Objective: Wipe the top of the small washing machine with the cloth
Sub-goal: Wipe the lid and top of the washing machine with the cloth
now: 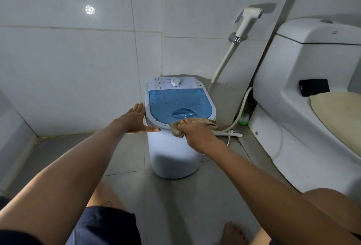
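Right hand point(197, 134) clenched on a brown cloth point(192, 125), pressing it onto the near rim of the washing machine point(173, 154) on the tiled floor. Left hand point(136, 118) flat and released, fingers spread against the machine's left edge. Beyond, blue lid point(175, 101) speckled with dirt, then white dial point(175, 82). Far right, toilet point(304, 80); spray hose point(247, 20) on the wall

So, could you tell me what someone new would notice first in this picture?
Probably the small washing machine in the tiled corner, its blue lid dotted with brown specks. The right hand presses a tan cloth on the lid's near edge while the left hand rests flat against the machine's left side. A white toilet fills the right.
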